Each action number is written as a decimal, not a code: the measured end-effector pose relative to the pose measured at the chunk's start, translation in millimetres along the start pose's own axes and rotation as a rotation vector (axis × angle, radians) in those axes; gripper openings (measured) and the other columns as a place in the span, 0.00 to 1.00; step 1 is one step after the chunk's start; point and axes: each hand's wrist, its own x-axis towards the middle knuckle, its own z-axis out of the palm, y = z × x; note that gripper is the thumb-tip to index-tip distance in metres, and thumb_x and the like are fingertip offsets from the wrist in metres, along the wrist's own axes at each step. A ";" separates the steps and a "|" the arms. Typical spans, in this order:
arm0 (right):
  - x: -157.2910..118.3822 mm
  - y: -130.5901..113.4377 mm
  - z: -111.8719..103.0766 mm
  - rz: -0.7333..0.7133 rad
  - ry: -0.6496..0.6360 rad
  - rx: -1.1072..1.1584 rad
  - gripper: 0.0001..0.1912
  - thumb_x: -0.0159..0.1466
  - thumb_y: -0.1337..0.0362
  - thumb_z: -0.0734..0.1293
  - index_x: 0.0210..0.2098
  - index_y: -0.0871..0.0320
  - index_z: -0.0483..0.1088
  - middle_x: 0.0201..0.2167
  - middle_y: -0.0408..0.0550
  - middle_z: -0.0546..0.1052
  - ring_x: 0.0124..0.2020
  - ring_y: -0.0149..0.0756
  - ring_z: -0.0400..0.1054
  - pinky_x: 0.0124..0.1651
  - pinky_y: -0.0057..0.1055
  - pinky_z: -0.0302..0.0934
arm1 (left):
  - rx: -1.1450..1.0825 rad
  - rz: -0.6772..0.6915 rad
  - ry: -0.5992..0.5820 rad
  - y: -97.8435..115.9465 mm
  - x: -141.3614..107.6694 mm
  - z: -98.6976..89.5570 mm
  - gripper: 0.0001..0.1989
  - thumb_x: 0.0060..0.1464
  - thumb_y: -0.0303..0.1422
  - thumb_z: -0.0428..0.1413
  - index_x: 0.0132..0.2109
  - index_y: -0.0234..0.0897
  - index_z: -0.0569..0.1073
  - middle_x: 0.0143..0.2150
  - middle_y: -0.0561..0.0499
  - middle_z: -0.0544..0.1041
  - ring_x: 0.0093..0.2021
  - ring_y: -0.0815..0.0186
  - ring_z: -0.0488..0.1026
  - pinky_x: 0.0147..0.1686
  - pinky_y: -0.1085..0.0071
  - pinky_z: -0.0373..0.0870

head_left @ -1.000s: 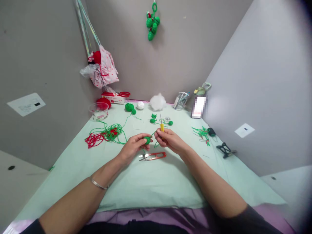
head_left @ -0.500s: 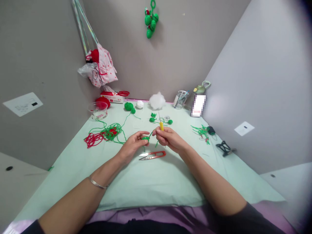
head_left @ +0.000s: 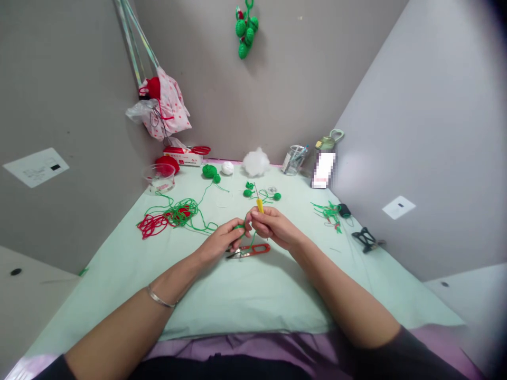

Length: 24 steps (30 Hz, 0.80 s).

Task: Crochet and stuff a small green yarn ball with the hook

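Fingers of my left hand [head_left: 223, 238] are closed round a small green crochet piece [head_left: 239, 227], most of which they cover. Close beside it, my right hand [head_left: 274, 227] grips a crochet hook by its yellow handle [head_left: 260, 205], the thin metal shaft pointing up and away. The fingertips of both hands nearly meet at the green piece. A strand of green yarn [head_left: 253, 238] hangs below my right fingers. Just under the hands lie thread snips [head_left: 257, 249] with an orange-red handle, their blades partly behind my left fingers.
Tangled green yarn [head_left: 184, 211] and red yarn [head_left: 152, 226] lie at left. Behind stand a plastic tub [head_left: 159, 182], a green yarn ball [head_left: 209, 171], white stuffing [head_left: 256, 162] and a pen cup [head_left: 293, 161]. Green scraps [head_left: 329, 211] and a black stand [head_left: 365, 239] are at right.
My left hand has moved slightly right and its fingers have curled further over the green piece, closer to my right hand. The hook has tilted a little to the left.
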 end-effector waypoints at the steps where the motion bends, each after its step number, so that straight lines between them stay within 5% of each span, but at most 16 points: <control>1: 0.2 -0.1 -1.3 -0.003 0.010 0.006 0.17 0.64 0.52 0.70 0.32 0.61 0.73 0.13 0.33 0.56 0.17 0.24 0.47 0.22 0.27 0.35 | -0.019 -0.001 -0.004 1.3 -0.6 0.5 0.10 0.63 0.38 0.57 0.43 0.37 0.75 0.27 0.55 0.71 0.26 0.71 0.65 0.29 0.75 0.63; 6: 0.1 0.1 -9.7 -0.009 0.053 0.030 0.16 0.64 0.52 0.70 0.35 0.60 0.73 0.14 0.31 0.54 0.17 0.22 0.39 0.22 0.28 0.34 | -0.108 0.006 -0.008 7.1 -1.6 1.2 0.13 0.61 0.38 0.58 0.49 0.37 0.78 0.49 0.46 0.77 0.42 0.66 0.72 0.48 0.68 0.70; 14: 0.0 1.2 -4.3 0.000 0.022 0.022 0.17 0.64 0.52 0.71 0.32 0.61 0.73 0.13 0.32 0.56 0.17 0.23 0.41 0.22 0.28 0.34 | -0.104 0.010 0.059 4.7 0.5 0.3 0.12 0.52 0.31 0.64 0.45 0.35 0.81 0.43 0.47 0.79 0.39 0.67 0.73 0.47 0.69 0.69; 19: 0.0 0.2 -8.9 -0.013 0.040 0.026 0.16 0.64 0.51 0.71 0.33 0.60 0.73 0.13 0.33 0.56 0.18 0.24 0.43 0.23 0.28 0.35 | -0.124 -0.016 0.012 7.9 -1.0 1.4 0.12 0.57 0.34 0.64 0.48 0.36 0.80 0.53 0.45 0.79 0.48 0.62 0.76 0.55 0.66 0.69; 24: -0.7 -3.0 -12.8 -0.018 0.057 0.036 0.16 0.64 0.52 0.71 0.35 0.60 0.73 0.14 0.32 0.55 0.17 0.24 0.40 0.22 0.29 0.34 | -0.175 -0.065 -0.040 9.2 -1.2 0.2 0.16 0.59 0.39 0.62 0.50 0.34 0.76 0.51 0.39 0.80 0.43 0.57 0.80 0.46 0.60 0.76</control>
